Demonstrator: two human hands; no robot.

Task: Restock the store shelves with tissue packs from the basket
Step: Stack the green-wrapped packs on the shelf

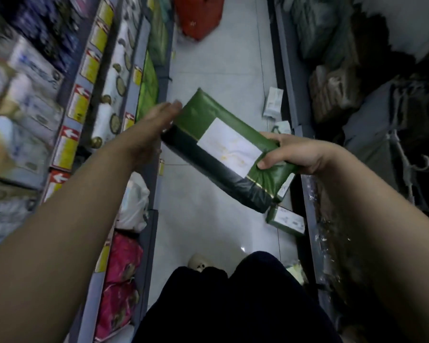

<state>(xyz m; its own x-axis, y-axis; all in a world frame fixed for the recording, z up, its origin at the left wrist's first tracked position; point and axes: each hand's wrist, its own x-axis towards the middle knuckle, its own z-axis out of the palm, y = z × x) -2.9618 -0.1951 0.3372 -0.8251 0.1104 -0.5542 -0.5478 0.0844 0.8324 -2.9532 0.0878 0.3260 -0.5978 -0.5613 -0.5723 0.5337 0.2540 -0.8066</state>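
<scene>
Two hands on one green tissue pack, held over the aisle floor. Right hand grips the pack's near right end, thumb curled across the top. Left hand has straight fingers, laid flat against the far left end. Pack tilted, white label up. Left: shelf rails with yellow price tags, pink packs near. Right: a smaller green pack on the floor. Far: red container, blurred.
</scene>
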